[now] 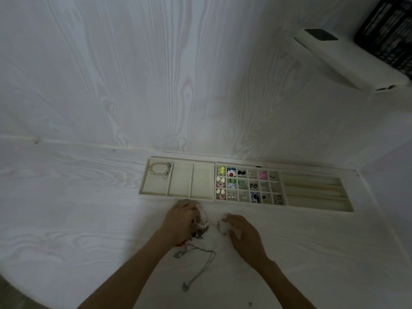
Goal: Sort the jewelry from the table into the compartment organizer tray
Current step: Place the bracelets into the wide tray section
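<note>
A long cream organizer tray (246, 204) lies against the wall. Its left section has three wide compartments; a pink bead bracelet (160, 170) lies in the leftmost one. The middle grid (248, 185) holds small colourful earrings and charms. My left hand (181, 219) rests on a jewelry pile just in front of the tray, fingers closed around a pearl bracelet (203, 220). My right hand (242, 230) touches a pale bracelet (223, 226) on the table; how firmly it holds it is unclear. A grey chain necklace (196, 267) trails toward me.
The tray's right section (316, 190) has long narrow slots. A white device (347, 59) with a dark screen and a black mesh basket (388, 30) sit at the upper right. The white wood-grain table (78, 208) meets the wall behind the tray.
</note>
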Demonstrator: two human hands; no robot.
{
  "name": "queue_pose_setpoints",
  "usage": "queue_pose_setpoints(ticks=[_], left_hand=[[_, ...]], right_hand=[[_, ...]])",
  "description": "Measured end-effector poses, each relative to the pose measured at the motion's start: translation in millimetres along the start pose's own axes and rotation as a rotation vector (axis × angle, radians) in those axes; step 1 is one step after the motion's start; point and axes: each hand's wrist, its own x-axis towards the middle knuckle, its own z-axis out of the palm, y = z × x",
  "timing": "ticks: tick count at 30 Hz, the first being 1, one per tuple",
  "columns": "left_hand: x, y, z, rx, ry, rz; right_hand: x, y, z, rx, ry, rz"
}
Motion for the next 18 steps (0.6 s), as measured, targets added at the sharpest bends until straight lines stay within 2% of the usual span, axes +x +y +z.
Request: queue_pose_setpoints(ticks=[4, 8, 11, 15, 18], left_hand=[[-4.9, -12.0, -1.0, 0.017, -0.019, 0.059], [-8.6, -17.6, -3.9, -0.038, -0.033, 0.008], [-8.7, -13.4, -5.2, -0.048, -0.04, 0.031], [-6.5, -4.3, -2.5, -0.008, -0.144, 0.039], [-4.5, 1.5, -4.6, 0.038, -0.213, 0.024]], right_hand=[[-2.3, 3.6, -13.5, -0.023, 0.115, 0.14], [-4.1, 2.4, -13.3, 0.029, 0.187, 0.327], [-4.9, 1.2, -11.8, -0.036, 0.271, 0.444], [-2.1, 5.2, -13.5, -0.121, 0.151, 0.595], [2.5, 5.1, -17.4, -0.076, 0.035, 0.538]])
